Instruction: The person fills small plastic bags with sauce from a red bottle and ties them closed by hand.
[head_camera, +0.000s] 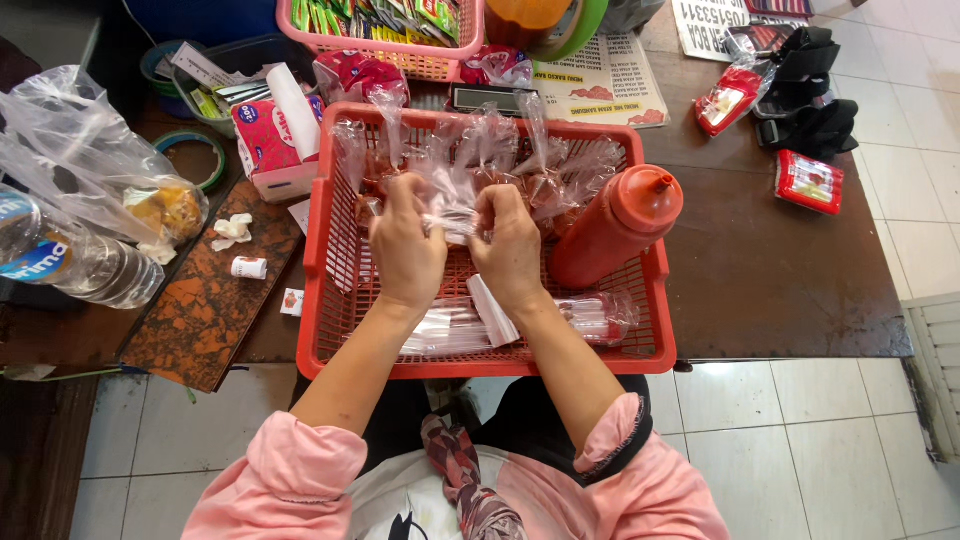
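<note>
While leaning over a red plastic basket (330, 300) at the near edge of a dark wooden table (780, 270), working both hands together at its middle. Left hand (405, 250) closing fingers on a small clear plastic bag (452, 222), right hand (510, 245) pinching the same bag from the right side, fingertips of both nearly touching. Bag being held just above the basket floor, among a cluster of filled, tied sauce packets (540, 170) crowding the far half of the basket. Lying flat at the near side under the wrists, a stack of empty clear bags (600, 315). Leaning against the basket's right wall, a red squeeze bottle (615, 225), nozzle pointing far and right. Sitting left of the basket, a tissue box (270, 140), a roll of green tape (190, 150) and a clear water bottle (70, 260) beside a crumpled plastic bag. Resting farther back, a pink basket (400, 50) of sachets; lying to the right on the table, two red packets (810, 180). Showing at the near edge, pink sleeves (300, 470).
</note>
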